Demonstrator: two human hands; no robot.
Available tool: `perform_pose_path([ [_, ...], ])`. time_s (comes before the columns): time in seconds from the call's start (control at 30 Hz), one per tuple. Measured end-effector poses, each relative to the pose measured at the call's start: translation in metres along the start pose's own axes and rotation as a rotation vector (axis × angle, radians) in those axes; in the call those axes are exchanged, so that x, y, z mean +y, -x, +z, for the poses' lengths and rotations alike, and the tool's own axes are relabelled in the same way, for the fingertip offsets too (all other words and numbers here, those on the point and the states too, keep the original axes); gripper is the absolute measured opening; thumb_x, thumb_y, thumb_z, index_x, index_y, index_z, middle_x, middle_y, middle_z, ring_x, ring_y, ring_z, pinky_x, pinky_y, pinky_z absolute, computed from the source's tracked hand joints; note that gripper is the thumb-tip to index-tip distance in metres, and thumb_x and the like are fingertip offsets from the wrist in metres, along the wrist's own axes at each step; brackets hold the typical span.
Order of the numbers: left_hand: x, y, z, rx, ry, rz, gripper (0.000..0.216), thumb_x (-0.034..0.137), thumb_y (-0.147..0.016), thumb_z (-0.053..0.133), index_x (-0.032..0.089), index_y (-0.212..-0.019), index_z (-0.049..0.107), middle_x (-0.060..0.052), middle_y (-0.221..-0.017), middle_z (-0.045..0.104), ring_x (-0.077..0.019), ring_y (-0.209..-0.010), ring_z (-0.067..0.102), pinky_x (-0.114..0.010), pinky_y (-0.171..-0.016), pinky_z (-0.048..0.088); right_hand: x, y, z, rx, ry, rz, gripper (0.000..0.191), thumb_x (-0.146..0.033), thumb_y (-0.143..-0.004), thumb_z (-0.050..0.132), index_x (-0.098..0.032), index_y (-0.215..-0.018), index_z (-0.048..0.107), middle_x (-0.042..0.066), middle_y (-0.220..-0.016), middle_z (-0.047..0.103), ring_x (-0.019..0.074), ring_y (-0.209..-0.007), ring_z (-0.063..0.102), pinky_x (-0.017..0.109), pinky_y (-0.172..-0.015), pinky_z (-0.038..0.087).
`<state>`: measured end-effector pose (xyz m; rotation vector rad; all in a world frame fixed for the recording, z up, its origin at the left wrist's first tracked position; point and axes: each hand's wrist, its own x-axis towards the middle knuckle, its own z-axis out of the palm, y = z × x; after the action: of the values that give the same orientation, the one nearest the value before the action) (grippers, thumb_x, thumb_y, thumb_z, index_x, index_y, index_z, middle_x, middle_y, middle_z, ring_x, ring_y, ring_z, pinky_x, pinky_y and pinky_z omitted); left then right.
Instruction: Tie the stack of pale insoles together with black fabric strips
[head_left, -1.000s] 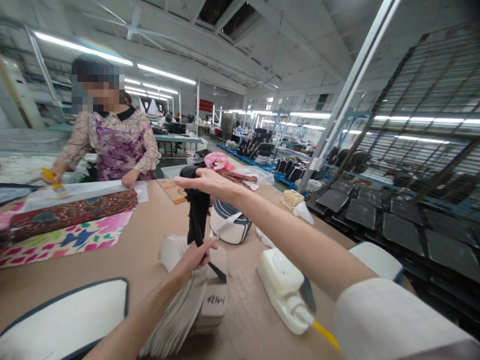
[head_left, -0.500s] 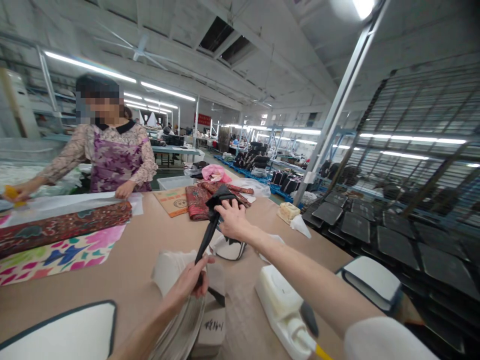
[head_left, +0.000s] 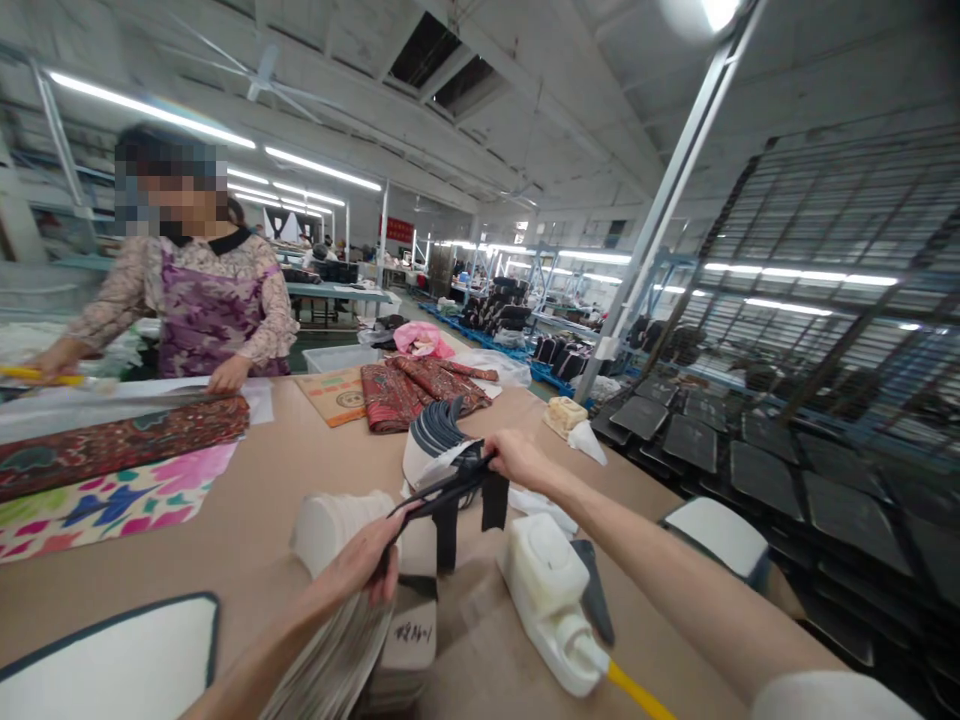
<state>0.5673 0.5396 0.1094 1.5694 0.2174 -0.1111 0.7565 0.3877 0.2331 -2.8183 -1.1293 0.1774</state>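
Lowered since before, the one black strap (head_left: 450,487) now lies nearly level. Both hands, left hand (head_left: 367,560) and right hand (head_left: 514,458), pinch its ends, fingers seemingly closed.

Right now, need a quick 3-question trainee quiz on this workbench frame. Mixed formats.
1. True or false: both the left hand and the right hand grip the black fabric strap.
2. What lies nearest below the right forearm? A) white plastic block with a yellow-handled brush B) red patterned cloth C) pink floral sheet
3. Fill in: the left hand is above a fanned stack of grey ____.

Key: 1 true; 2 A; 3 sheets.
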Motion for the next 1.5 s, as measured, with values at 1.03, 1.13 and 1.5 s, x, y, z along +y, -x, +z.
perform_pose_path([
  [1.03,-0.018,0.005,0.010,0.265,0.040,0.022,0.062,0.071,-0.074,0.043,0.016,-0.052,0.058,-0.002,-0.035,0.046,-0.0136,-0.039,0.041,-0.026,-0.043,0.029,-0.102,0.019,0.036,-0.452,-0.663,-0.196,0.026,-0.023,-0.080,0.041,-0.018,-0.059,0.053,-0.003,-0.048,0.057,0.0100,-0.037,0.050,0.019,-0.039,0.032],
  [1.13,-0.026,0.008,0.008,0.329,0.110,0.041,0.057,0.067,-0.076,0.040,0.016,-0.057,0.058,0.000,-0.036,0.043,-0.0120,-0.039,0.038,-0.024,-0.044,0.028,-0.088,0.007,0.037,-0.236,-0.664,-0.099,0.021,-0.019,-0.079,0.040,-0.018,-0.063,0.052,-0.005,-0.042,0.049,0.0090,-0.034,0.046,0.018,-0.037,0.028],
  [1.5,-0.024,0.011,0.011,0.328,0.460,0.010,0.042,0.051,-0.072,0.045,0.013,-0.057,0.056,0.003,-0.036,0.039,-0.0072,-0.037,0.026,-0.020,-0.042,0.015,-0.005,0.000,0.019,0.183,-0.529,0.132,0.049,-0.006,-0.061,0.049,-0.018,-0.108,0.057,0.003,-0.076,0.063,0.0175,-0.074,0.060,0.028,-0.068,0.043],
])
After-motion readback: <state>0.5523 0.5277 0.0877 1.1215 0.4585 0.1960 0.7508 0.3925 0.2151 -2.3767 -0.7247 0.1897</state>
